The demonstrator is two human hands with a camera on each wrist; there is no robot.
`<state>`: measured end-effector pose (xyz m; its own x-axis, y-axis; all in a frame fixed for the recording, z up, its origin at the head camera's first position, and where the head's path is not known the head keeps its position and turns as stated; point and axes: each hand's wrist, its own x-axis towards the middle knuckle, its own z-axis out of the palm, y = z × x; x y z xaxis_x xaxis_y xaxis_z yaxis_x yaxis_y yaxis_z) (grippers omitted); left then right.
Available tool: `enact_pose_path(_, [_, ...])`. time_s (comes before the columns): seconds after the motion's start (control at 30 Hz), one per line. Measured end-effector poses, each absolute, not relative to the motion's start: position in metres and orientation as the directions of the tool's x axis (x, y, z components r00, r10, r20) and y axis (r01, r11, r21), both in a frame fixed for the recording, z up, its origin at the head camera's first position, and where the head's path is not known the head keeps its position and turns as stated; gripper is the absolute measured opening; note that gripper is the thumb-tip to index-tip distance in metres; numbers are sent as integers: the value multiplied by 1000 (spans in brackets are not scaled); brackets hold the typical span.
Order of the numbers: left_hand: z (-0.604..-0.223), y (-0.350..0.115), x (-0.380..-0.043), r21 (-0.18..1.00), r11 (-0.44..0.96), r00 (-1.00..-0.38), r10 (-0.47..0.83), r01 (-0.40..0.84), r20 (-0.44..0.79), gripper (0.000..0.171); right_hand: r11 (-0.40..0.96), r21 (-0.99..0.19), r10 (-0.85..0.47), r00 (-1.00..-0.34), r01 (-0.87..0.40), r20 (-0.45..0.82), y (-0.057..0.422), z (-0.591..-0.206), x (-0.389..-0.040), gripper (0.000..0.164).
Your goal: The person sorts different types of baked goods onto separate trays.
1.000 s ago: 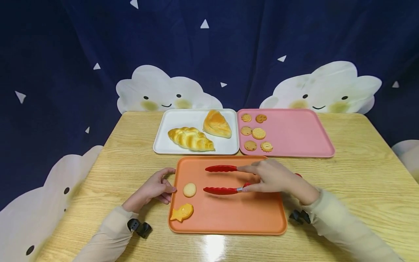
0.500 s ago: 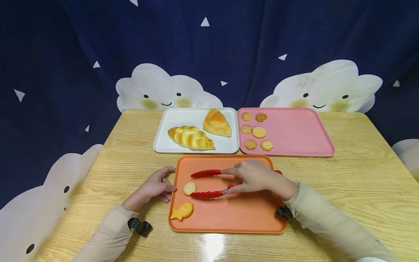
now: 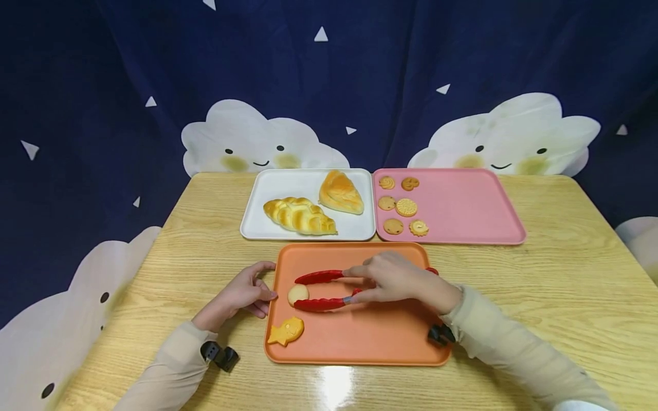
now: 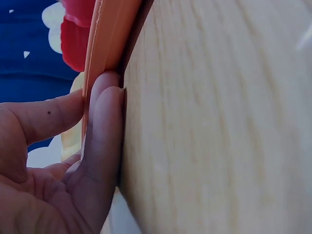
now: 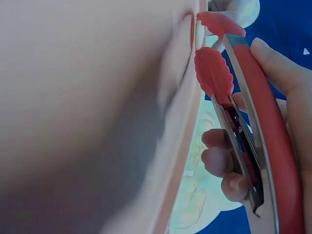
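My left hand (image 3: 244, 292) holds the left rim of an orange tray (image 3: 360, 342). Up close in the left wrist view, its thumb and fingers pinch the tray edge (image 4: 109, 39). My right hand (image 3: 392, 281) grips red-tipped tongs (image 3: 320, 305) low over the tray, thumb and fingers on opposite arms, as the right wrist view also shows. The tongs' two red scalloped tips are spread apart and reach a round pale cookie (image 3: 296, 295), one above it and one overlapping its lower right in the head view. Below that cookie lies an orange fish-shaped cookie (image 3: 288, 331).
Behind the orange tray stands a white tray (image 3: 254, 228) with a braided bread (image 3: 300, 217) and a triangular bread (image 3: 341, 194). Right of it, a pink tray (image 3: 462, 208) bears several small cookies along its left side. A dark curtain (image 3: 380, 74) hangs beyond the wooden table (image 3: 555, 274).
My right hand has moved left with the tongs, bringing their tips from right of the round cookie to either side of it. The left hand stays at the tray's rim.
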<state>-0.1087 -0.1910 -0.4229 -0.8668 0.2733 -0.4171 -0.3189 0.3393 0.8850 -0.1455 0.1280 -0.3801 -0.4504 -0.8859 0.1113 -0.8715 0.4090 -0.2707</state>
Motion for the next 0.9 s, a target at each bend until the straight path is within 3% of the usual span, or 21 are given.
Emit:
enact_pose_path(0.7, [-419,-191,-107,889,337,-867,283,-311,-410,63,564,-270,-781,-610,-780,130,182,-376,-155,52])
enact_pose_path(0.9, [-420,-190,-107,888,343,-868,282,-308,-410,62,614,-246,-729,-658,-750,187,208,-375,-161,48])
